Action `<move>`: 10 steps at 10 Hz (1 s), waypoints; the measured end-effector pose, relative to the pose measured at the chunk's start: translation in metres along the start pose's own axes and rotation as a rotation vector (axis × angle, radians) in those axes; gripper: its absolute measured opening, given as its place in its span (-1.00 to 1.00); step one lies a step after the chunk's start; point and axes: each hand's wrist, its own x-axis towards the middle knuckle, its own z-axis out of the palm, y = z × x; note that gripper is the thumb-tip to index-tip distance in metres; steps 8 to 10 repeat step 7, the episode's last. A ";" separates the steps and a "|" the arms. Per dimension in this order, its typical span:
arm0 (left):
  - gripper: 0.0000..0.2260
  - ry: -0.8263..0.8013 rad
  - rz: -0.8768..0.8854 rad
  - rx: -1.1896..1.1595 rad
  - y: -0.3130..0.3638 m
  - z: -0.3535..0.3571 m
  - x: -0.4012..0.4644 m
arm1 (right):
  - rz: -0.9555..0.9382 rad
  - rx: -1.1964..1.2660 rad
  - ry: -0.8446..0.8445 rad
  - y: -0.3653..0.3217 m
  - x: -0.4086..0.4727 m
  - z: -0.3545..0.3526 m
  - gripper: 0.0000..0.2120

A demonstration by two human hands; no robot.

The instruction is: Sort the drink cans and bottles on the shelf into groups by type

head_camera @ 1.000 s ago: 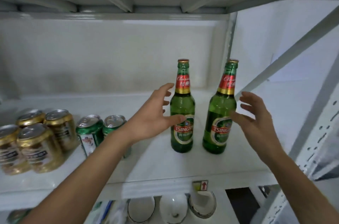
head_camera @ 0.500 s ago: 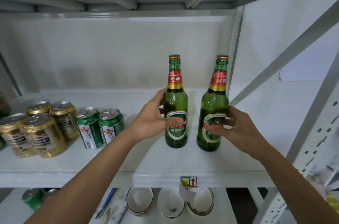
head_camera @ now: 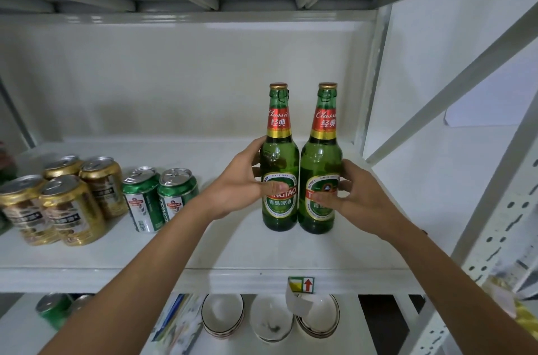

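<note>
Two green bottles, touching, right of the green cans [head_camera: 160,199]: left hand [head_camera: 244,184] grips left bottle [head_camera: 280,177], right hand [head_camera: 356,197] grips right bottle [head_camera: 320,180]; keep both upright, bases flat on shelf [head_camera: 203,247].

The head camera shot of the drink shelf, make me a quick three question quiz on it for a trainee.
1. True or false: the two green bottles stand upright, side by side, on the shelf.
2. Multiple choice: the left hand grips which item? A gold can, B left bottle, C bowl.
3. Fill in: the gold cans number ____, and the green cans beside them number two.

Key: 1 true. 2 B; the right hand grips the right bottle. 3 four.
</note>
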 end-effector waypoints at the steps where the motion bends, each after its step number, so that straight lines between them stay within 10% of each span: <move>1: -0.23 -0.016 -0.003 0.013 -0.001 0.000 0.001 | 0.005 -0.019 -0.002 0.003 0.005 0.001 -0.35; 10: -0.14 -0.019 -0.006 -0.105 -0.009 -0.002 -0.009 | -0.031 0.042 -0.083 -0.008 0.000 -0.004 -0.20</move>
